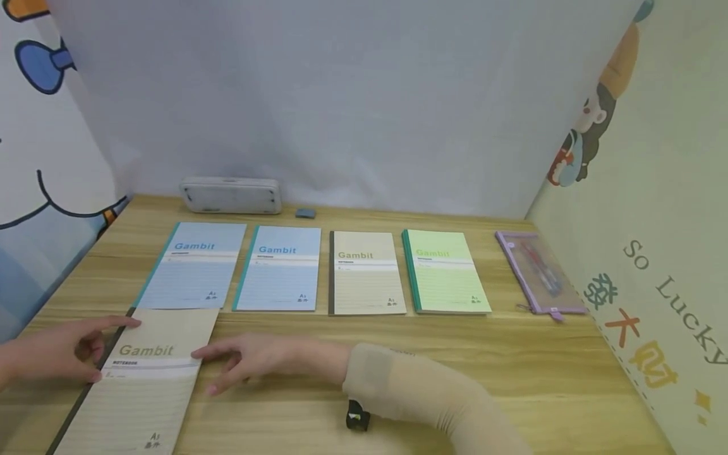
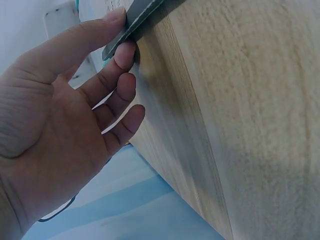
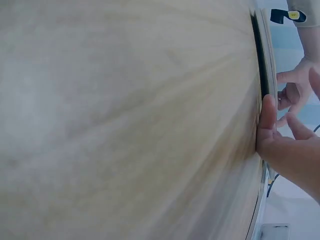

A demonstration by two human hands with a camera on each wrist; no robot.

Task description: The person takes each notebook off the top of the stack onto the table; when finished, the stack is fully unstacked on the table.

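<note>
Tan notebook (image 1: 139,385) lies flat at near-left of the wooden table (image 1: 512,366), just in front of the row of 4 others, its top edge almost touching the leftmost blue one. Left hand (image 1: 54,351) is at its dark spine side; left wrist view shows thumb & forefinger pinching the spine edge (image 2: 131,25), other fingers loosely bent. Right hand (image 1: 253,357) rests w/ fingers nearly straight, tips touching the notebook's right edge, nothing gripped. Behind, L to R: blue notebook (image 1: 193,265), 2nd blue notebook (image 1: 279,268), tan notebook in the row (image 1: 366,273), green notebook (image 1: 446,272), then a purple pencil pouch (image 1: 537,272) apart to the right. Gray case (image 1: 230,194) & small gray eraser (image 1: 305,213) sit by the back wall.
</note>
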